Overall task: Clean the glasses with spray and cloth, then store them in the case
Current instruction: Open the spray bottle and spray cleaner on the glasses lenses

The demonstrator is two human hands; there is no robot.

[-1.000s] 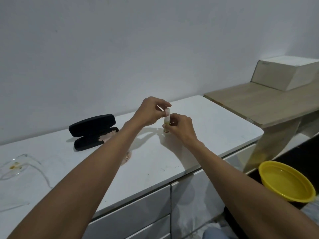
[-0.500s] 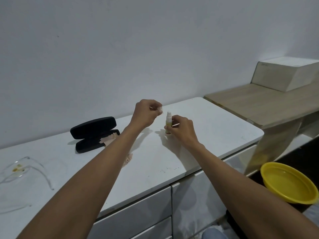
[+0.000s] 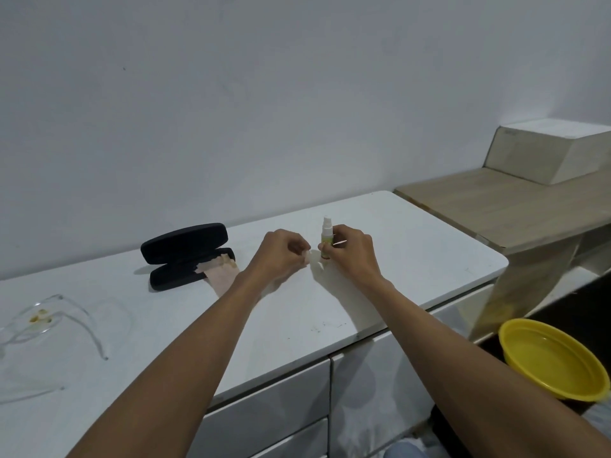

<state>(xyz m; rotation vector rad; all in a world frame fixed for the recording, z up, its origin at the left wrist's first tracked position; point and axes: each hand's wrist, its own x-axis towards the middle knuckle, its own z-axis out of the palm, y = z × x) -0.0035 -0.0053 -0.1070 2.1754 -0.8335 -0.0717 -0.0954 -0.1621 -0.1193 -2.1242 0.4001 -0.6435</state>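
While the right hand (image 3: 352, 251) grips the spray (image 3: 326, 238) upright on the counter (image 3: 413, 259), fingers curled round its lower body and the nozzle bare on top, the left hand (image 3: 281, 254) sits just beside it, fingers curled in; something small and pale shows at its fingertips, probably the cap, though I cannot tell for sure. The 2 hands are close together, near the counter's middle.

The glasses (image 3: 49, 322) lie well apart, far to the left by the near edge, clear frames with their arms folded out toward the person. So the thing to be sprayed lies leftward of both hands, and the left hand is the nearer. My guess is that it should fetch the glasses while the right brings the spray over.

The case (image 3: 188, 256) lies open behind the left forearm, long axis running left-right, with the cloth (image 3: 220, 276) spilling out of it.
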